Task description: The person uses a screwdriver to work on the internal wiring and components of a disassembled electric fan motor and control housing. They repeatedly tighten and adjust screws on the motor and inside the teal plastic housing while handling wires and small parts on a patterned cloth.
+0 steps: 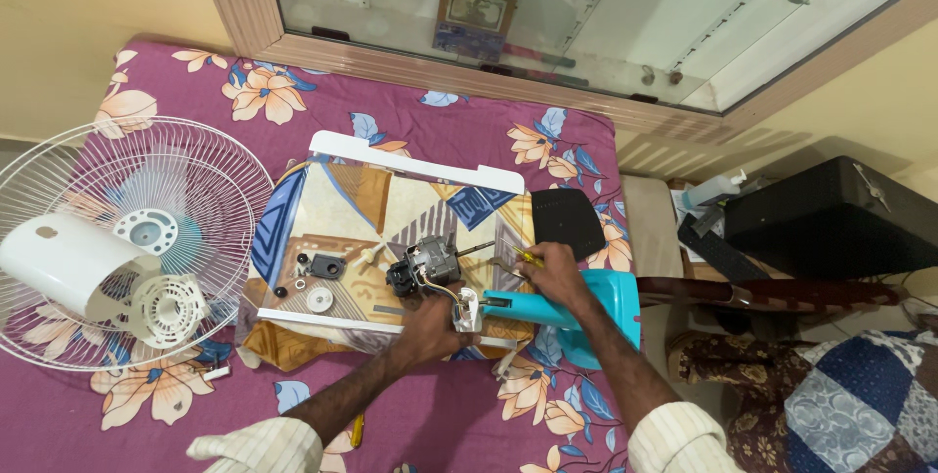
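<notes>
1. Left hand (430, 324) closed around the white end of the teal fan stand (572, 312), just below the fan motor (422, 266).
2. Right hand (555, 273) gripping a yellow-handled screwdriver (516, 256), resting on the teal fan stand, tip aimed toward the motor.
3. Motor lying on the patterned tray (391, 209) atop the floral bed (469, 131), between and just above both hands.
4. Screwdriver tip hard to make out; wires partly hidden under the left hand.
5. Fan guard (117, 238) cut off at left edge.
</notes>
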